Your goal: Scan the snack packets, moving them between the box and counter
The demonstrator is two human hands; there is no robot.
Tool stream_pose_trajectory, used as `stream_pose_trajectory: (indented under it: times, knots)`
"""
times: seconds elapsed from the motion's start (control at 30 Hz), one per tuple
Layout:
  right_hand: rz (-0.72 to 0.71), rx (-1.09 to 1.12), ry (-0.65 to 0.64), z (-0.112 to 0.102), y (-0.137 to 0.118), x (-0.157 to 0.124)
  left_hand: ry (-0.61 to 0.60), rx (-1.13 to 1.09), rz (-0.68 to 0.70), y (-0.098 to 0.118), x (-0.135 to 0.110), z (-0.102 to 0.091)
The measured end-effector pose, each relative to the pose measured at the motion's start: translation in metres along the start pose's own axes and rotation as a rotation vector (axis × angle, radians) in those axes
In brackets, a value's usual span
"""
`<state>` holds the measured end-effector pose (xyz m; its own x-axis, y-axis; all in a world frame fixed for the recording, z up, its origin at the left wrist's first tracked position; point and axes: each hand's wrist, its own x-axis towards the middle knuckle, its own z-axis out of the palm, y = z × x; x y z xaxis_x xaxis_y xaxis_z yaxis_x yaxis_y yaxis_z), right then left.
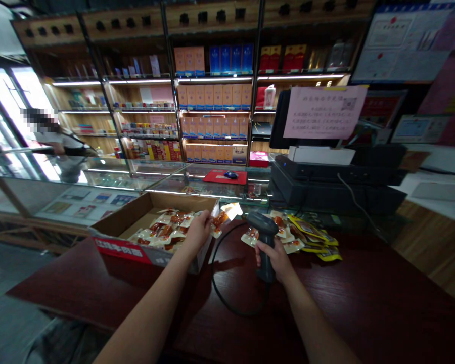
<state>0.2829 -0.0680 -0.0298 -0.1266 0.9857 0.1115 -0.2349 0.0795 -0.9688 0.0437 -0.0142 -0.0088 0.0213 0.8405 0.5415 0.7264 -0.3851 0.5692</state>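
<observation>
My left hand (199,230) is closed on a clear snack packet (220,221) with reddish-brown food inside, held at the right end of an open cardboard box (116,222). Several similar packets (167,228) lie in the box. A black barcode scanner (264,232) stands upright in my right hand (275,257), fingers wrapped round its handle and its head toward the left. Its cable loops down over the dark red table (242,333). Just behind the scanner, more clear packets (284,230) lie beside yellow packets (318,237).
A monitor with a pink notice (324,112) stands on a black cash drawer unit (333,182) at the right. Beyond the table runs a glass counter (163,174) bearing a mouse (230,175) on a red mat. Shelves of boxes line the back. A person (62,144) stands at far left.
</observation>
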Motion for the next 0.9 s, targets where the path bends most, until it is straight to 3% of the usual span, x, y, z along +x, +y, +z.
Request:
stream_pose_trajectory:
  times: [0.23, 0.5, 0.6, 0.73, 0.83, 0.9]
  knots:
    - [-0.013, -0.010, 0.022, -0.003, 0.002, 0.002, 0.006, 0.007, 0.005, 0.000, 0.001, 0.001]
    - [-0.021, -0.054, 0.315, -0.033, -0.018, 0.002, 0.017, -0.022, -0.117, 0.025, 0.017, 0.004]
    - [-0.025, -0.068, 0.398, -0.049, -0.031, -0.009, -0.053, -0.205, -0.166, 0.044, 0.030, 0.030]
    - [-0.046, -0.060, 0.459, -0.064, -0.046, -0.025, -0.169, -0.403, -0.270, 0.074, 0.039, 0.091]
    - [-0.064, -0.035, 0.476, -0.068, -0.053, -0.035, -0.228, -0.398, -0.308, 0.100, 0.040, 0.134]
    - [-0.066, -0.032, 0.483, -0.069, -0.056, -0.042, -0.233, -0.323, -0.301, 0.116, 0.042, 0.154]
